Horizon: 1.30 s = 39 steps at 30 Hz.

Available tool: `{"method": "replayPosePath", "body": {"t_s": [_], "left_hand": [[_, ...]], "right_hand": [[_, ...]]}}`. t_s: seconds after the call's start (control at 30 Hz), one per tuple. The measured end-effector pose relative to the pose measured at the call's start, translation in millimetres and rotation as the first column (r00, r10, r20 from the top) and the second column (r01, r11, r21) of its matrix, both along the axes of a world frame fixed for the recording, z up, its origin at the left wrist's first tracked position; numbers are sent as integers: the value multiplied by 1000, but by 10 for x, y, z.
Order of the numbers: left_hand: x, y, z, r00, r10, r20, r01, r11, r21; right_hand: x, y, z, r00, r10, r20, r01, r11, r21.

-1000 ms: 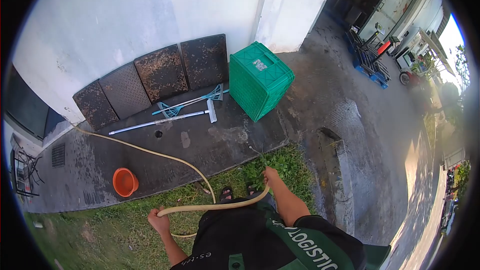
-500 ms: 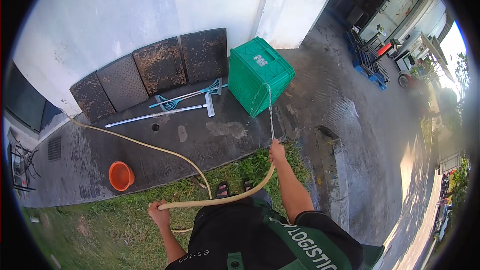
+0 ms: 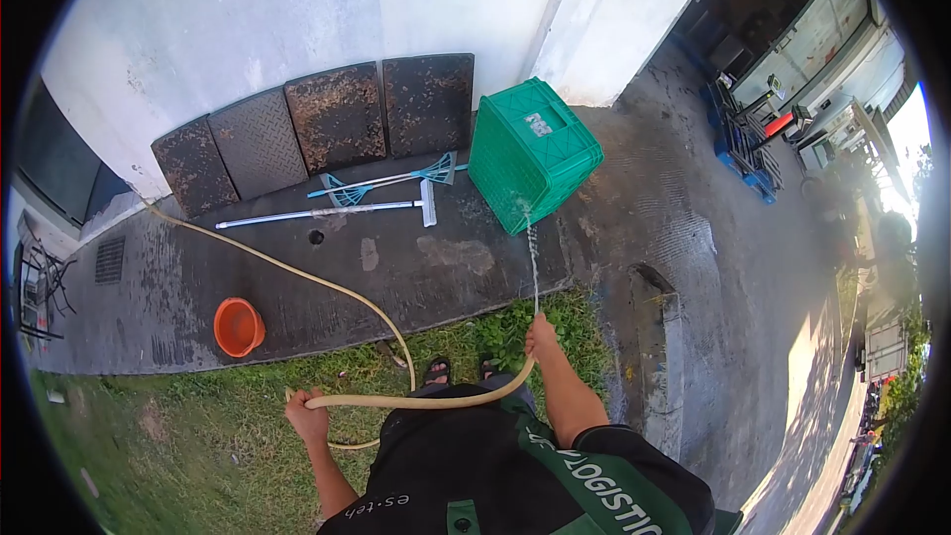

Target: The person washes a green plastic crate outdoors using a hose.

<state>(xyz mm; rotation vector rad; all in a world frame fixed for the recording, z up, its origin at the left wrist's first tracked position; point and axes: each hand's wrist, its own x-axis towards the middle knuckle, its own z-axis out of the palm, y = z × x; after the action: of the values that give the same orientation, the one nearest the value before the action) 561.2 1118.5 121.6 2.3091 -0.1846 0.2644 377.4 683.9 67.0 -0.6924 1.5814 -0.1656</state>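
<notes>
Water streams from the end of a long, pale-yellow flexible hose, meeting the lower front of a tall green plastic crate. The person's right hand is closed around the hose close to its outlet, pointing it at the crate. The left hand is also gripping the hose, farther back, so that a thick length spans across the body between both fists. From there the hose loops down over the green grass, then runs across the dark, stained concrete toward the far left corner.

The crate stands on the concrete just beside a row of four dark, rust-speckled flat panels, which lean against a white wall. In front of the panels lie light-blue, fan-headed tools and a long-handled squeegee with a pale head. An orange plastic bucket sits near the grass edge, well apart from the crate.
</notes>
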Motion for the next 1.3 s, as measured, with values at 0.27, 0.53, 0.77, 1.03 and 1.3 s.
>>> {"method": "replayPosePath", "body": {"t_s": [0.27, 0.53, 0.77, 1.03, 1.3], "left_hand": [[15, 69, -183, 996, -16, -88, 15, 1000, -13], [2, 18, -206, 991, -32, -127, 27, 999, -41], [46, 71, -409, 986, -56, -160, 45, 996, -71], [79, 177, -572, 983, -108, -147, 101, 993, -52], [23, 72, -583, 964, -122, -236, 139, 988, 60]], "right_hand": [[-138, 88, -109, 1000, -20, -21, 21, 999, 47], [-288, 193, -283, 993, 42, -109, -38, 999, 38], [-294, 169, -305, 990, 68, -120, -70, 998, -9], [-314, -55, -170, 990, 16, -138, -60, 945, -322], [-523, -160, -44, 985, 57, -165, -120, 907, -404]]}}
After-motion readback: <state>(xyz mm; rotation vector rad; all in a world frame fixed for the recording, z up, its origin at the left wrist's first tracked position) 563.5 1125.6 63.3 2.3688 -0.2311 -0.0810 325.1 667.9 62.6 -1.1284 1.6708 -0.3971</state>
